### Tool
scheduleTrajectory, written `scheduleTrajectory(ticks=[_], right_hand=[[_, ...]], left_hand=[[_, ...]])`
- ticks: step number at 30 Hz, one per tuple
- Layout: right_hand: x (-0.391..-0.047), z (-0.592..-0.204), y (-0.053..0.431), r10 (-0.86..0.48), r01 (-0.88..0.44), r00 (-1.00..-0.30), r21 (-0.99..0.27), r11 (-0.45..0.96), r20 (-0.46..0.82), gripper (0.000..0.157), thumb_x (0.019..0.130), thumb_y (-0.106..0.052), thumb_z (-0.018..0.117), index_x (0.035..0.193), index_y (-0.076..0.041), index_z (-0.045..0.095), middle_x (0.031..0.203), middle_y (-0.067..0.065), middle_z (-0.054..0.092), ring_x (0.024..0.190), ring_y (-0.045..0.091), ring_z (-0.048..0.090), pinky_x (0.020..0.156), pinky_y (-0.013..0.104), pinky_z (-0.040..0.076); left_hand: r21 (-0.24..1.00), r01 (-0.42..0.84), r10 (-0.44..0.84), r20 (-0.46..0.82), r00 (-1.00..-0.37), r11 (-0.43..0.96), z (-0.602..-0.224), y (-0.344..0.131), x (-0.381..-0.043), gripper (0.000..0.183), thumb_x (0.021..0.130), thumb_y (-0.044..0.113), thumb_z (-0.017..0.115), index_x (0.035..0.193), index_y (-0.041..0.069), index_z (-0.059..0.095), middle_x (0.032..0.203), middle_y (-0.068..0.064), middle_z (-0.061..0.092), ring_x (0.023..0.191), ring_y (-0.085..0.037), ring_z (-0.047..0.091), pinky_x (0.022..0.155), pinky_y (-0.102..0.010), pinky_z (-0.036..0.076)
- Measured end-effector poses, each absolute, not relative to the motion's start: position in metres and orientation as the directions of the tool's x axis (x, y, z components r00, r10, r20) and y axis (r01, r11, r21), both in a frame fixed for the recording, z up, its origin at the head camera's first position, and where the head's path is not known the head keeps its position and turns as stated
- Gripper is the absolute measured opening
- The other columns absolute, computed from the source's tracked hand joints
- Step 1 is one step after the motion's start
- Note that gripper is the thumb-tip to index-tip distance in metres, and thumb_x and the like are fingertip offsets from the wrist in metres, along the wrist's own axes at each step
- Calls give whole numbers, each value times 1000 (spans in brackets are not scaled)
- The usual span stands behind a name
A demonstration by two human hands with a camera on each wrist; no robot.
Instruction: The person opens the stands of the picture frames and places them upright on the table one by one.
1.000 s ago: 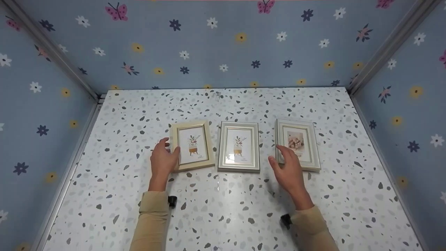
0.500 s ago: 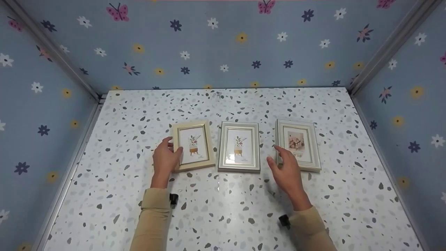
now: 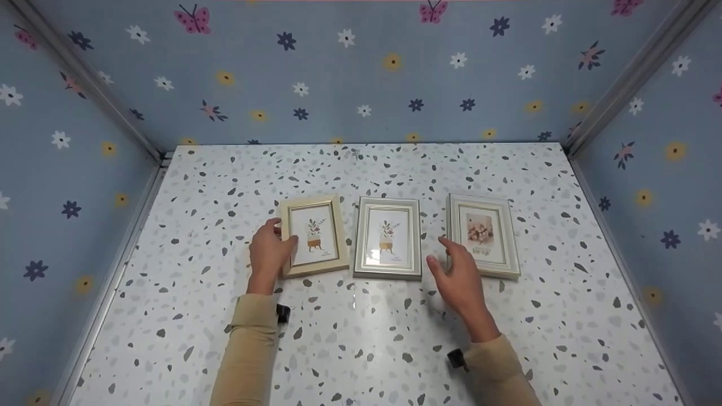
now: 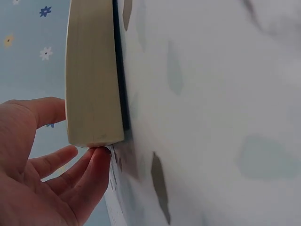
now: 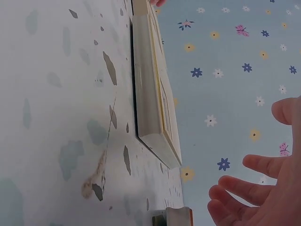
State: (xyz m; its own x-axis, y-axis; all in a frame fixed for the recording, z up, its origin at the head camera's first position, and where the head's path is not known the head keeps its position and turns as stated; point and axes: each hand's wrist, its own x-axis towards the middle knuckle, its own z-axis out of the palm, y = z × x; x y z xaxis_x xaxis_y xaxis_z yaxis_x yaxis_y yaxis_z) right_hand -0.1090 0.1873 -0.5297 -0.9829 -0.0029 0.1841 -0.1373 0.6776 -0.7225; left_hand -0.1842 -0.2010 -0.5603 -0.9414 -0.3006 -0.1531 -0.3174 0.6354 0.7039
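Three picture frames lie face up in a row on the speckled table. My left hand (image 3: pixel 268 251) is at the left side of the cream-gold picture frame (image 3: pixel 342 239), which shows a potted-plant print. Its thumb (image 4: pixel 49 110) lies over the front face, while its fingertips (image 4: pixel 99 157) meet the outer side edge. The middle picture frame (image 3: pixel 415 237) is silver-white with a similar print. My right hand (image 3: pixel 459 279) hovers with spread, relaxed fingers between it and the right picture frame (image 3: pixel 511 242), overlapping that frame's lower left corner in the head view. The right hand holds nothing.
The white speckled table (image 3: pixel 361 344) runs back to a blue flowered wall (image 3: pixel 338 73), with similar panels on both sides. Black wrist cameras sit by the cuffs, the left camera (image 3: pixel 284 313) and the right camera (image 3: pixel 456 358).
My left hand has shifted slightly right and forward, its thumb further over the cream-gold picture frame. My right hand has drifted left, uncovering more of the right picture frame. The frames look unmoved.
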Motion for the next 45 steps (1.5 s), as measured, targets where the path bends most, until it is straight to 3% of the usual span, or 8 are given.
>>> scheduleTrajectory(ticks=[11, 34, 45], right_hand=[[-106, -532, 180, -9, -125, -987, -722, 681, 163, 56, 98, -41, 62, 142, -7, 54, 137, 17, 55, 118, 33, 55, 97, 53, 42], [-105, -532, 171, -50, -175, -982, -762, 623, 184, 53, 98, -36, 63, 140, -6, 55, 133, 16, 58, 116, 31, 56, 93, 49, 48], [-101, -536, 161, -80, -176, -983, -751, 636, 163, 50, 97, -32, 65, 140, -9, 55, 136, 14, 57, 116, 31, 57, 92, 49, 49]], left_hand=[[687, -317, -287, -163, -944, 654, -561, -203, -192, 61, 92, 21, 67, 146, -2, 46, 123, -21, 59, 109, -34, 59, 93, -47, 49], [749, -353, -401, -126, -907, 561, -558, -195, -193, 55, 85, 15, 69, 137, 2, 57, 113, -16, 65, 102, -30, 61, 89, -46, 49], [840, -392, -358, -259, -897, 374, -558, -201, -192, 54, 88, 15, 72, 138, 7, 54, 127, -15, 59, 112, -30, 59, 95, -42, 48]])
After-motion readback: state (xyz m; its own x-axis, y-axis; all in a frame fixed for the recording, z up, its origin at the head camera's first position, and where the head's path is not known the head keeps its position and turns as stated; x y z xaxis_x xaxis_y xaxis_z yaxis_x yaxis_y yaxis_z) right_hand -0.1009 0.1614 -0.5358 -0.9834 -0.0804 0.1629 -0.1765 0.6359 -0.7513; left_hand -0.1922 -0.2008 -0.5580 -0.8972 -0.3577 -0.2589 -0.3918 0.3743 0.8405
